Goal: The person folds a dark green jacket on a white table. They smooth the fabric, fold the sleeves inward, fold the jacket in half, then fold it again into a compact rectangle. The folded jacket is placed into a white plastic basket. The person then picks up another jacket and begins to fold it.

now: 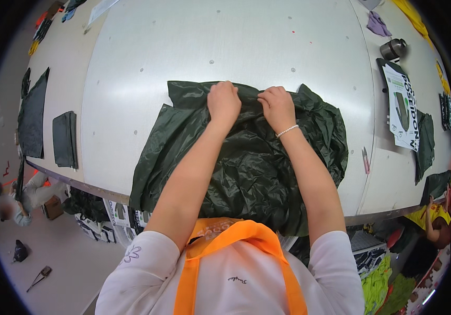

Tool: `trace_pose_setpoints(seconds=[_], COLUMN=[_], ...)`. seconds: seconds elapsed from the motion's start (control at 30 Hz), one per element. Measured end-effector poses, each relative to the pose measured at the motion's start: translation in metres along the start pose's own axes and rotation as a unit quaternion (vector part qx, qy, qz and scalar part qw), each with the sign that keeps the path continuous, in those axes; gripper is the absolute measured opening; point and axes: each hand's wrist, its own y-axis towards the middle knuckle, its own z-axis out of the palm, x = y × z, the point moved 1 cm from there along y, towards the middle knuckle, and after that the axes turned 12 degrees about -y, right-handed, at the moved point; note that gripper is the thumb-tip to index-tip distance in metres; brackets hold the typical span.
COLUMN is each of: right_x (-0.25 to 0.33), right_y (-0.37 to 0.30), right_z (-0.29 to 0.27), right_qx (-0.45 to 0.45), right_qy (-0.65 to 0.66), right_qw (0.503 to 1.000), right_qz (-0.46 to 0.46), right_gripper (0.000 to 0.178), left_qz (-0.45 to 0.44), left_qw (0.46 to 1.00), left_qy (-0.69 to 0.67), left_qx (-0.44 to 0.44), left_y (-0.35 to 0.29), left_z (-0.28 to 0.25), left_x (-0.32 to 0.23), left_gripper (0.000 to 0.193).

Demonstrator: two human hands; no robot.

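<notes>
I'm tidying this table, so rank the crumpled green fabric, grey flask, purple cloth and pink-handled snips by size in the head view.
Crumpled green fabric
Grey flask and purple cloth: too alike to rank
Pink-handled snips

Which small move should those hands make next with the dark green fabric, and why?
Probably draw the dark green fabric taut by easing the left hand and right hand apart: both grip it near its far edge, fairly close together, while it lies wrinkled on the pale table.
</notes>
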Motion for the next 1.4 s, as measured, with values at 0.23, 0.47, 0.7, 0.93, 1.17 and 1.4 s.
trace_pose_setpoints(seconds=[0.23,0.47,0.7,0.93,1.17,1.4], right_x=[0.002,-0.005,-0.077,-0.237,-0.264,-0.036], right_y=[-0.003,-0.005,-0.055,-0.261,-0.264,-0.085], right_z=[0.0,-0.006,-0.097,-0.163,-0.147,-0.141], right_qx=[0.015,0.018,-0.051,0.094,0.035,0.048], right_qy=[-0.006,-0.017,-0.008,-0.252,-0.163,0.28], right_qw=[1.0,0.997,0.955,0.893,0.899,0.922], right_qz=[0.015,0.074,0.291,0.362,0.405,0.264], right_gripper=[0.005,0.005,0.02,0.036,0.025,0.025], left_qz=[0.008,0.12,-0.112,-0.295,-0.306,-0.191], left_qw=[0.997,0.985,0.977,0.947,0.84,0.806], left_qy=[0.049,0.025,0.094,-0.056,-0.438,-0.541], left_qx=[-0.056,-0.12,-0.157,0.113,-0.095,-0.144], left_y=[-0.01,0.0,-0.033,-0.048,-0.067,-0.115], left_z=[-0.015,-0.045,-0.101,-0.115,-0.133,-0.184], left_x=[0.027,0.045,0.15,0.181,0.105,-0.002], left_gripper=[0.018,0.011,0.074,0.053,0.029,0.02])
